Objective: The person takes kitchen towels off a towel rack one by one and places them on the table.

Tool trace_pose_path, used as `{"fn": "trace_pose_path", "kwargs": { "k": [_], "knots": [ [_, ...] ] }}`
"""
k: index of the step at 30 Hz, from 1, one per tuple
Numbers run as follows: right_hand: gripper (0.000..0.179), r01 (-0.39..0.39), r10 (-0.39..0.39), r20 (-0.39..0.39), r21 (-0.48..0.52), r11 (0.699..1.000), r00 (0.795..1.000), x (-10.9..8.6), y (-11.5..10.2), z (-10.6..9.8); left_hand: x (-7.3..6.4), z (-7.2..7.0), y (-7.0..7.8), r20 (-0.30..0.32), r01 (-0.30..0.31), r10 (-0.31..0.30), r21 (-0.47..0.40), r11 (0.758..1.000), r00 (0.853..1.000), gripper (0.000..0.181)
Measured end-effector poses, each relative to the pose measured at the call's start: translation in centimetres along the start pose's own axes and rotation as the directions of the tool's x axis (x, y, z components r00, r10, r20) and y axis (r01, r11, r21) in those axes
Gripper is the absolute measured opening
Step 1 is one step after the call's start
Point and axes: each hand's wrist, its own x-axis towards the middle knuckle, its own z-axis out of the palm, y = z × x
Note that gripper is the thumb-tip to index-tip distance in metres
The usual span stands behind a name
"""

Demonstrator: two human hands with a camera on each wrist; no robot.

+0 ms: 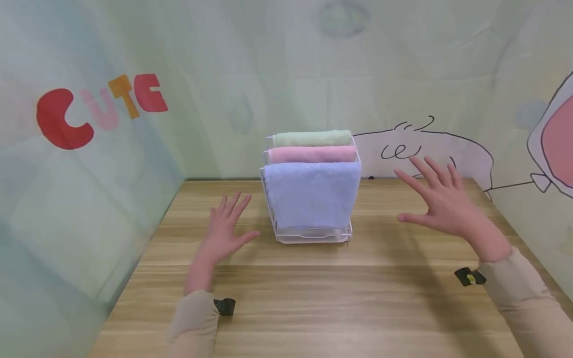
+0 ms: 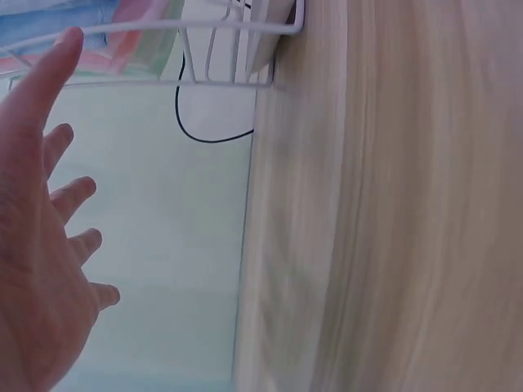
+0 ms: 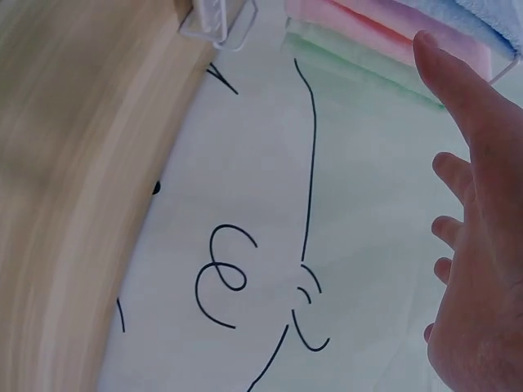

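On the wooden table (image 1: 309,293): one white rack (image 1: 313,241), loaded and upright

Behind and to both sides of the work area hangs a pale printed backdrop (image 1: 250,64). The table runs back to it, its wood grain showing in all three views. The rack stands near the table's rear edge, about midway across, between the person's hands and touching neither in the head view.

Three towels hang in the rack, one behind another. The blue towel (image 1: 313,194) is nearest the person and covers most of the rack's front; the pink towel (image 1: 313,154) is in the middle; the green towel (image 1: 313,137) is rearmost. Only upper portions of the latter two show from the head camera.

The right hand (image 1: 447,204) is spread wide, holding nothing, well apart from the rack, thumb toward it. The left hand (image 1: 224,228) is likewise spread and bare, its thumb nearer the rack's side. A small dark piece sits at the left cuff (image 1: 225,306) and another at the right cuff (image 1: 470,276); their purpose cannot be determined.

Assessment: the step in hand appears to be a hands-free pause beside the rack, either approach or release; stills cannot settle which. Any handling of rack or towels would call for both hands to move inward, level with each other, before gripping
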Motion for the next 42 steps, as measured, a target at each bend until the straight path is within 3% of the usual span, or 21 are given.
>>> {"fn": "trace_pose_path", "kwargs": {
  "k": [4, 8, 11, 19, 27, 32, 42],
  "knots": [
    [0.097, 0.013, -0.013, -0.017, -0.003, 1.0, 1.0, 0.8, -0.4, -0.4, 0.1, 1.2, 0.9, 0.0, 0.012, -0.012, -0.134, 0.991, 1.0, 0.085],
    [0.098, 0.022, -0.022, -0.04, 0.018, 1.0, 0.999, 2.1, -1.0, -0.8, -0.2, 1.9, 1.8, 0.028, 0.087, -0.082, -0.307, 0.948, 0.996, 0.078],
    [0.099, 0.029, -0.027, -0.056, 0.038, 0.999, 0.998, 3.2, -1.4, -1.2, -0.4, 2.3, 2.2, 0.031, 0.136, -0.134, -0.369, 0.919, 0.99, 0.073],
    [0.097, 0.033, -0.029, -0.07, 0.069, 0.997, 0.997, 5.0, -3.0, -2.3, -0.5, 3.5, 2.9, 0.007, 0.152, -0.17, -0.492, 0.857, 0.985, 0.057],
    [0.08, 0.102, -0.082, -0.177, 0.11, 0.989, 0.981, 6.4, -4.1, -3.7, 0.1, 4.8, 3.7, -0.016, 0.136, -0.176, -0.568, 0.811, 0.984, 0.044],
    [0.073, 0.123, -0.099, -0.176, 0.135, 0.983, 0.979, 7.5, -5.3, -4.5, 0.2, 5.3, 3.7, -0.03, 0.13, -0.185, -0.599, 0.79, 0.982, 0.037],
    [0.069, 0.175, -0.136, -0.216, 0.172, 0.969, 0.967, 9.2, -7.2, -5.2, 0.3, 5.3, 3.9, -0.021, 0.18, -0.232, -0.565, 0.805, 0.972, 0.026]
  ]
}}
